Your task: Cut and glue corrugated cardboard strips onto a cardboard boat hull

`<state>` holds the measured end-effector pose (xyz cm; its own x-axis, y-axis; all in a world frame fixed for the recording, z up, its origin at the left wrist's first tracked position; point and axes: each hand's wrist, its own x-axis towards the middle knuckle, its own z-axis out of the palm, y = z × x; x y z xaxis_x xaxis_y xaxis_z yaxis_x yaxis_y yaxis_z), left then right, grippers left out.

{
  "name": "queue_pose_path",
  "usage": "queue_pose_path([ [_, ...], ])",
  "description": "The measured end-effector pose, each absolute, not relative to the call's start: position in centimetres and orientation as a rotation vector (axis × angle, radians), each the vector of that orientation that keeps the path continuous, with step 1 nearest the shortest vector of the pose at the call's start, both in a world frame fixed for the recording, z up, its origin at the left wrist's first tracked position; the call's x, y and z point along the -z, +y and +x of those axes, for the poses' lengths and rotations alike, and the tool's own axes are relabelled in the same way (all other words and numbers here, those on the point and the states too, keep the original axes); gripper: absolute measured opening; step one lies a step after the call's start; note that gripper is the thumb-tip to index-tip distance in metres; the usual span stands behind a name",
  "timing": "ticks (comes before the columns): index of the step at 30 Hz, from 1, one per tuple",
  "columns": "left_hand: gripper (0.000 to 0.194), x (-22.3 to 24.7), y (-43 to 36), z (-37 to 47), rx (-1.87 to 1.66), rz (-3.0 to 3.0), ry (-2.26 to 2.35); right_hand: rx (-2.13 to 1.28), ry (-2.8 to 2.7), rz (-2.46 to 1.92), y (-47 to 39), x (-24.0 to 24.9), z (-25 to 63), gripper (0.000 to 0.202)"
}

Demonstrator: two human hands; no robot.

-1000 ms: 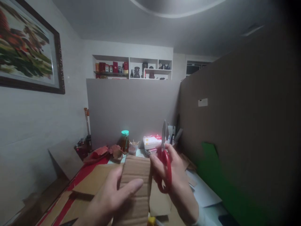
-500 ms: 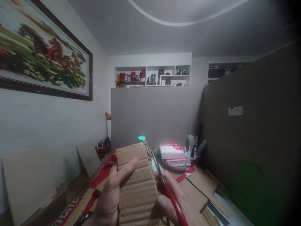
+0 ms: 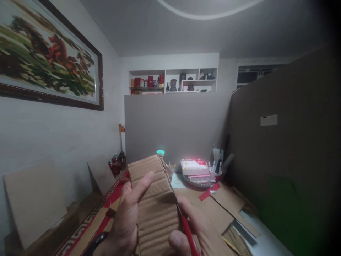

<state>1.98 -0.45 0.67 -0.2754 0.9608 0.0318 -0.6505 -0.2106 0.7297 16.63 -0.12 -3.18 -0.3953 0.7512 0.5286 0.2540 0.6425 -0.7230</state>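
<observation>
A folded piece of corrugated cardboard (image 3: 156,199) stands upright in front of me, its ridges running across it. My left hand (image 3: 128,209) grips it from the left, thumb lying flat on the near face. Along its right edge my right hand (image 3: 194,224) is closed on a pair of scissors (image 3: 188,229) with red handles. The blades lie against the cardboard's right edge and are mostly hidden by it, so how far they are spread cannot be seen.
Flat cardboard sheets (image 3: 217,213) lie on the table at right. Farther back are a basket (image 3: 197,183) with a white and pink packet (image 3: 194,167) and a cup of pens (image 3: 215,172). Grey panels (image 3: 173,124) close off the back and right. A pencil (image 3: 231,246) lies low at right.
The scissors' blades, which stood apart and beside the cardboard, have come in against its right edge. The view has tilted down slightly.
</observation>
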Motion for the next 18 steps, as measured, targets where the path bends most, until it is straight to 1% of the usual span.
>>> queue_pose_path([
  [3, 0.028, -0.55, -0.41, 1.96, -1.741, 0.628, 0.734, -0.737, -1.927, -0.780, -0.14, 2.99, 16.43, 0.039],
  [8, 0.038, -0.72, -0.48, 2.11, -1.756, 0.659, 0.737, -0.703, -1.916, -0.804, -0.35, 2.90, 16.55, 0.040],
  [14, 0.032, -0.77, -0.36, 2.60, -1.779, 0.624, 0.764, -0.681, -1.861, -0.870, -0.69, 2.92, 16.38, 0.041],
  [18, 0.033, -0.56, -0.48, 2.55, -1.749, 0.633, 0.770, -0.686, -1.869, -0.935, -0.80, 3.11, 16.43, 0.045],
])
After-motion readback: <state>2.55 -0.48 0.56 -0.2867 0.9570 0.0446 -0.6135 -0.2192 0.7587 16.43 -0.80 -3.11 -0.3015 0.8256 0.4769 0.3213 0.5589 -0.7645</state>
